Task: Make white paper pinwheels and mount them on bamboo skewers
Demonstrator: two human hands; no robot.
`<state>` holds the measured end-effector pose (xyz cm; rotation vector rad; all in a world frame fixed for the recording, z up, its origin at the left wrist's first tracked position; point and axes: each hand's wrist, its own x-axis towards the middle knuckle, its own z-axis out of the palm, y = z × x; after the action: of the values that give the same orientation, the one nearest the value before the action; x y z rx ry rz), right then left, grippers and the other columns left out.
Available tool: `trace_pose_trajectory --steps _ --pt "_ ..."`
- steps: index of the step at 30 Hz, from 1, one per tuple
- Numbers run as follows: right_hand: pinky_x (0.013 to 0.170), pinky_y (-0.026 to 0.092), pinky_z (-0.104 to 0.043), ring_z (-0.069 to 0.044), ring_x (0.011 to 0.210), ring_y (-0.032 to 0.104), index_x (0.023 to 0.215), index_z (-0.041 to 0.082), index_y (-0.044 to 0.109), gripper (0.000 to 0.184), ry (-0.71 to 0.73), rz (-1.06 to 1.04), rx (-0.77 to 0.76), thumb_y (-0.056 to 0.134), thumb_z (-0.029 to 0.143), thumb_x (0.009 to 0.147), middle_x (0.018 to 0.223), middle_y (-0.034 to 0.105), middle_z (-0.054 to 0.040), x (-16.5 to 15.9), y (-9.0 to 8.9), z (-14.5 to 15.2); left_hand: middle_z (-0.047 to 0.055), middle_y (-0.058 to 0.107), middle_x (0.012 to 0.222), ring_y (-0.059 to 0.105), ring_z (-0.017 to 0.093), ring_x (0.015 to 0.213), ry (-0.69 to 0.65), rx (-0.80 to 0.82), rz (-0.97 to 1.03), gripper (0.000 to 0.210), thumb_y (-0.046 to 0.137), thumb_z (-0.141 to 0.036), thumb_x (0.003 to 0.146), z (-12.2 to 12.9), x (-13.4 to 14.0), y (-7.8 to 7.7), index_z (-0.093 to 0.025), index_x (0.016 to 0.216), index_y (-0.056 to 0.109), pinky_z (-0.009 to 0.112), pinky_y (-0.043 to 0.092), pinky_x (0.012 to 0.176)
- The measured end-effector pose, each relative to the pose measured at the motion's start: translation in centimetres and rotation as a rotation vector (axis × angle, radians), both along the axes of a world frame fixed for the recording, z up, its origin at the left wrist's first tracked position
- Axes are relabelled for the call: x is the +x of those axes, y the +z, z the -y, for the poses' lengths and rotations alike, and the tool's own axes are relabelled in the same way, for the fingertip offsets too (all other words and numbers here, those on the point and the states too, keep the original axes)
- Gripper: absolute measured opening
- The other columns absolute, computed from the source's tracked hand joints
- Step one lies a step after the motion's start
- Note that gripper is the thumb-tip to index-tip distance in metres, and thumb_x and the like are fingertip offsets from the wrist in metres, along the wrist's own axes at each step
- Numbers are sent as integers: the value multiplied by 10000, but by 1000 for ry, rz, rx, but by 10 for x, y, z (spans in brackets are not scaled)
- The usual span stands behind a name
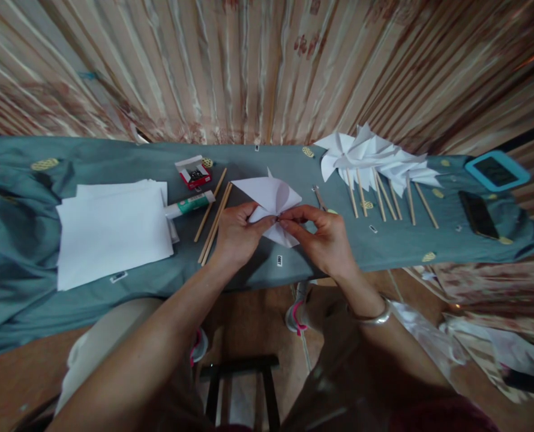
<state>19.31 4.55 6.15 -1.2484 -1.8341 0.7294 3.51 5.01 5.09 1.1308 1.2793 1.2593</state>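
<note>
A white paper pinwheel (263,191), its corners curled inward, is held above the middle of the cloth-covered table. My left hand (237,237) is closed on its left side, with the thumb pressed near the centre. At that centre the thumb and index finger of my right hand (325,240) are pinched together. Something small and dark shows at the fingertips, too small to name. Loose wooden sticks (215,223) lie just left of my left hand. Beyond my right hand a thin tool (318,197) rests on the cloth, partly hidden.
White paper sheets (114,231) are stacked at left, beside a glue stick (190,204) and an open red box (195,175). Several pinwheels on sticks (375,157) overlap at the back right. A blue-framed device (497,170) and a phone (477,215) lie at far right. Curtains hang behind.
</note>
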Motion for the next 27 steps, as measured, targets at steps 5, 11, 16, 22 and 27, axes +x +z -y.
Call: trace_pose_trajectory --steps 5,11,16,22,27 --pt "720 508 -288 -138 732 628 825 228 711 64 10 -9 -21 648 215 819 809 713 8 1 1 0 -39 606 554 504 116 522 -1 15 -22 47 708 -205 592 0 -1 -1 -166 595 682 214 358 474" --pt "711 501 -280 -129 710 622 808 219 714 64 24 -30 -45 650 215 816 777 712 13 1 1 0 -43 624 562 525 122 535 -39 22 -46 16 691 -191 610 1 0 1 -175 610 692 217 388 498" --pt "674 495 -275 -128 679 619 789 207 714 61 26 -40 -63 658 225 804 749 709 12 1 2 -1 -44 624 551 529 127 530 -44 7 -66 18 690 -172 600 0 0 3 -178 612 702 218 390 495" --pt "654 491 -269 -123 665 620 766 207 710 65 46 -31 -108 655 223 796 728 713 17 3 4 -2 -35 647 569 549 134 548 -63 14 -72 29 690 -180 612 1 1 1 -180 625 716 223 402 506" --pt "652 488 -268 -121 658 618 771 203 716 66 55 -25 -119 655 220 790 730 718 14 5 4 -3 -39 635 543 548 135 539 -72 15 -85 36 689 -157 612 1 1 4 -181 615 716 227 405 510"
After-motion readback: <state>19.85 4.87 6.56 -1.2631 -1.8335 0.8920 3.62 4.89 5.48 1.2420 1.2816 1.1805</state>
